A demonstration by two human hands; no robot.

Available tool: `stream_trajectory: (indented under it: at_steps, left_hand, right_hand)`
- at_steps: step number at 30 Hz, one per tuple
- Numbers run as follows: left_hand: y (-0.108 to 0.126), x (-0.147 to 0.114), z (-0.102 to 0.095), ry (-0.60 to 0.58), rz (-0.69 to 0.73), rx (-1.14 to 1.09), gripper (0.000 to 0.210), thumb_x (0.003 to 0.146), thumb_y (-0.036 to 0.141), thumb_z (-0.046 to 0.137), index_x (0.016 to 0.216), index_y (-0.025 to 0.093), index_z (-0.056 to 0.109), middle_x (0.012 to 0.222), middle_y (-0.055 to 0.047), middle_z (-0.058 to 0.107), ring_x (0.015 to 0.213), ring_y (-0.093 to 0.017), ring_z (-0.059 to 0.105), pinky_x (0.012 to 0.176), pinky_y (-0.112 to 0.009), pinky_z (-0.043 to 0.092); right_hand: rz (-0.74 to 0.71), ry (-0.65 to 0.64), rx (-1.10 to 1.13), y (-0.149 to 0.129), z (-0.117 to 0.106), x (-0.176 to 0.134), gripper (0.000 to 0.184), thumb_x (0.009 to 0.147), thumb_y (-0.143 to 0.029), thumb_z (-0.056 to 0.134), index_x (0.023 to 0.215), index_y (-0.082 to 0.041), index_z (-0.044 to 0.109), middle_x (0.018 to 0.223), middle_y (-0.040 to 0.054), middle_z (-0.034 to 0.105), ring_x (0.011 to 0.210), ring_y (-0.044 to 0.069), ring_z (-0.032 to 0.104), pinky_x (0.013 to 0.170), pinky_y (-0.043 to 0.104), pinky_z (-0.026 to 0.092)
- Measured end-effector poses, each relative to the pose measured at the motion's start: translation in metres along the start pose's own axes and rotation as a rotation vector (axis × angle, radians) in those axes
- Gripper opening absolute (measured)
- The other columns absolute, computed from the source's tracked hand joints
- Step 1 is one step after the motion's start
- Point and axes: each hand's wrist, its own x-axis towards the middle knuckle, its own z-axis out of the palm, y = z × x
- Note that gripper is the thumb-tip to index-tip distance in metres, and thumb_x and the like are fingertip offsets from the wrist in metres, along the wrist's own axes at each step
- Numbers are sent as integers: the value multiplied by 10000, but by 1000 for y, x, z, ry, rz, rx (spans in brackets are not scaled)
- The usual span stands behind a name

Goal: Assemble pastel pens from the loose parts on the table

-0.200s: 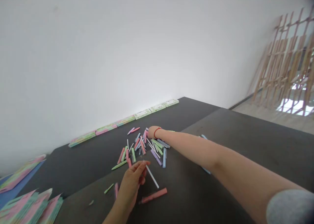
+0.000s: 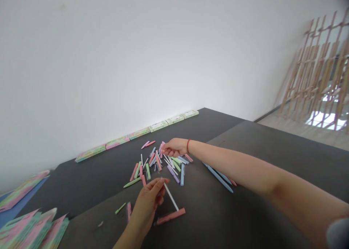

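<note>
My left hand (image 2: 152, 195) pinches a thin white pen refill (image 2: 171, 197) near its upper end. The refill slants down to the right, its lower end over or against a red pen barrel (image 2: 171, 217) on the table. Over the far side of a loose pile of pastel pen parts, my right hand (image 2: 176, 147) has its fingers curled closed. Pink shows at its fingertips, but what they hold is unclear. Close to this hand are more white refills (image 2: 169, 162), green barrels (image 2: 176, 166), a purple barrel (image 2: 173, 174) and a blue barrel (image 2: 182, 174).
Flat printed boxes (image 2: 139, 133) line the dark table (image 2: 89, 190) along the wall. Stacked pastel packets (image 2: 35, 229) lie at the lower left. Blue pen pieces (image 2: 219, 178) rest beneath my right forearm. A wooden rack (image 2: 319, 70) stands beyond the table at right.
My right hand has drawn back slightly to the right, and its forearm has risen off to the side, uncovering blue pieces. The refill in my left hand has shifted slightly right.
</note>
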Motion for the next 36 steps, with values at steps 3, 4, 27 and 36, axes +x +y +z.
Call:
stream_trajectory:
  at_steps: [3, 4, 27, 36]
  left_hand:
    - [3, -6, 7, -42, -28, -32, 326, 611, 446, 728, 729, 144, 692, 565, 55, 481, 465, -27, 386, 407, -128, 310]
    - [4, -8, 9, -60, -41, -42, 320, 615, 442, 729, 723, 143, 691, 563, 56, 481, 462, -25, 384, 403, -126, 311]
    - [17, -30, 22, -98, -195, -116, 260, 612, 366, 753, 749, 154, 691, 569, 72, 517, 420, -22, 384, 639, -322, 553]
    - [14, -24, 20, -152, 122, 257, 272, 768, 438, 577, 734, 175, 639, 616, 34, 551, 538, -83, 436, 508, -170, 355]
  right_hand:
    - [22, -162, 211, 5, 6, -27, 313, 966, -264, 308, 759, -116, 491, 590, -50, 386, 401, 18, 303, 330, 92, 250]
    - [20, -293, 402, 6, 11, -39, 323, 972, -262, 282, 751, -122, 470, 585, -58, 352, 394, 13, 277, 313, 78, 203]
    - [-58, -543, 1017, 7, 45, -96, 324, 982, -253, 245, 865, -88, 498, 611, -40, 402, 436, 23, 366, 322, 69, 255]
    - [-178, 56, 547, 37, 45, -85, 174, 823, -173, 424, 662, -132, 473, 496, -92, 263, 370, 22, 153, 327, 141, 56]
